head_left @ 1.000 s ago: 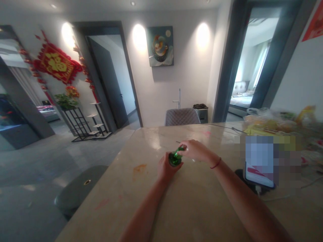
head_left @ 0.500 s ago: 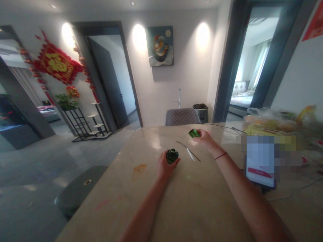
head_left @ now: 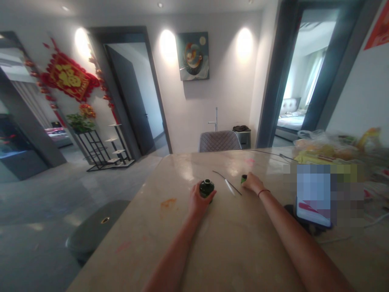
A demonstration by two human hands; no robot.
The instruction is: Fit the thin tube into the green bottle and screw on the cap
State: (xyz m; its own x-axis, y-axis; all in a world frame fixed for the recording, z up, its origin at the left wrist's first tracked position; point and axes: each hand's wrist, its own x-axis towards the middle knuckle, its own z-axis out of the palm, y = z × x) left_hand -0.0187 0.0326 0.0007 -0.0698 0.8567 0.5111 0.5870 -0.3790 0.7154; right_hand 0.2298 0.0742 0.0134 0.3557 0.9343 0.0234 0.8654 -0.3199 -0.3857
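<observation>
My left hand (head_left: pixel 199 199) is wrapped round a small round dark green glass bottle (head_left: pixel 207 187), which stands upright on the table with its pale-rimmed mouth uncovered. To the right, my right hand (head_left: pixel 253 183) has its fingers closed on a small green cap (head_left: pixel 244 179), low at the tabletop; its dark hollow end faces up. Whether the cap rests on the table I cannot tell. Between the two hands lie a thin dark stick (head_left: pixel 219 174) and a short white stick (head_left: pixel 229 187), crossing each other.
A phone or tablet (head_left: pixel 313 211) with a partly blurred screen leans on the right of the stone-topped table (head_left: pixel 231 243). Behind it are plastic bags (head_left: pixel 331 144) and a dark cable (head_left: pixel 267 152). A quilted chair (head_left: pixel 219 141) stands at the far edge, a green stool (head_left: pixel 97 227) at the left.
My right hand has moved nearer and to the right, bringing the green cap down from its tilted position to a more upright one. My left hand and the bottle have hardly moved.
</observation>
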